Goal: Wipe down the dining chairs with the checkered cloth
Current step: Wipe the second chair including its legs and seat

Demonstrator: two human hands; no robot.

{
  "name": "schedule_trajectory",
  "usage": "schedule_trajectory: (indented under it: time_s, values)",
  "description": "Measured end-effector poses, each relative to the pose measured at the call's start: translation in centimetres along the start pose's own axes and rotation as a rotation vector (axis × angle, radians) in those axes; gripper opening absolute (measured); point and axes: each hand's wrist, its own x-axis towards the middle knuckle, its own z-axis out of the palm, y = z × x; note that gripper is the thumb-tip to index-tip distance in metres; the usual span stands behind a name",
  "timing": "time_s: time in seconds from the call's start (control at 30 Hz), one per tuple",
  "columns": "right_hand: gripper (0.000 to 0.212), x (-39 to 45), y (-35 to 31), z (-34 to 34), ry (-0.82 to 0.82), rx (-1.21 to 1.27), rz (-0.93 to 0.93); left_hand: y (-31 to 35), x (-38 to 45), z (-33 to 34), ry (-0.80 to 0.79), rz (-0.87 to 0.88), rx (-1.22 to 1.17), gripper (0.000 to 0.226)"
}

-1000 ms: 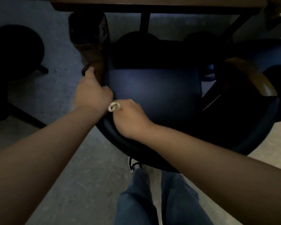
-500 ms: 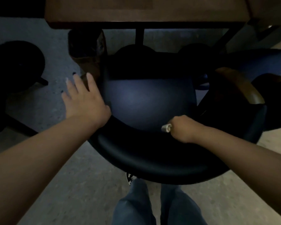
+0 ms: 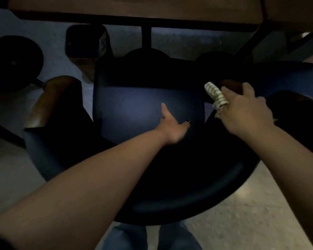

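Observation:
A dark blue dining chair (image 3: 145, 112) with a curved backrest and brown wooden armrests stands pushed under the table, seen from above. My right hand (image 3: 246, 109) grips the bunched green-and-white checkered cloth (image 3: 216, 95) at the chair's right armrest (image 3: 229, 83). My left hand (image 3: 173, 127) reaches over the backrest with thumb spread; it lies against the rear right of the seat, and its fingers are mostly hidden in shadow.
The wooden table edge (image 3: 134, 9) runs across the top. The left armrest (image 3: 49, 101) juts out at the left. A round dark stool (image 3: 13, 64) sits far left. Another blue chair (image 3: 287, 76) stands at the right. My jeans-clad legs (image 3: 150, 237) are below the backrest.
My right hand has carried the cloth from the rear of the seat up to the right armrest. My left hand has left the left armrest and moved onto the seat.

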Motion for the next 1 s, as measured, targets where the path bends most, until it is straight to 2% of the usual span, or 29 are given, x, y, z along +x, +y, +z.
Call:
schedule_trajectory:
  time_s: [0.13, 0.2, 0.23, 0.27, 0.33, 0.4, 0.43, 0.53, 0.6, 0.7, 0.93, 1.0]
  values:
    - [0.04, 2.8, 3.2, -0.8, -0.131, 0.177, -0.119, -0.3, 1.2, 4.0, -0.082, -0.119, -0.167, 0.125]
    - [0.036, 3.4, 4.3, -0.4, -0.137, 0.259, -0.207, -0.6, 1.6, 4.7, -0.168, -0.113, -0.083, 0.137]
    - [0.036, 3.4, 4.5, -0.2, -0.125, 0.271, -0.23, -0.8, 1.9, 4.7, -0.213, -0.064, -0.05, 0.136]
    - [0.036, 3.4, 4.4, 0.0, -0.112, 0.278, -0.24, -1.0, 2.2, 4.8, -0.235, 0.006, -0.048, 0.126]
    - [0.034, 3.3, 4.4, 0.2, -0.099, 0.286, -0.239, -1.2, 2.3, 4.8, -0.228, 0.109, -0.074, 0.093]
    - [0.031, 3.5, 4.5, 0.3, -0.083, 0.283, -0.24, -0.9, 2.0, 4.7, -0.227, 0.147, -0.082, 0.062]
    - [0.03, 3.5, 4.5, 0.3, -0.076, 0.286, -0.244, -0.9, 2.0, 4.7, -0.219, 0.158, -0.076, 0.056]
    - [0.03, 3.3, 4.5, 0.0, -0.061, 0.293, -0.255, -0.7, 1.8, 4.8, -0.2, 0.172, 0.021, 0.075]
    - [0.03, 3.1, 4.6, -0.2, -0.076, 0.302, -0.259, -0.5, 1.5, 4.9, -0.204, 0.173, 0.065, 0.078]
    - [0.031, 2.0, 5.4, 0.3, -0.109, 0.311, -0.258, -0.7, 0.6, 5.6, -0.107, 0.261, 0.143, 0.05]
    - [0.028, -3.2, 7.6, 2.3, -0.123, 0.321, -0.257, -2.7, -3.6, 9.3, -0.141, 0.219, 0.159, 0.083]
    - [0.027, -4.9, 8.2, 3.1, -0.128, 0.327, -0.25, -3.5, -4.9, 10.2, -0.205, 0.122, 0.108, 0.101]
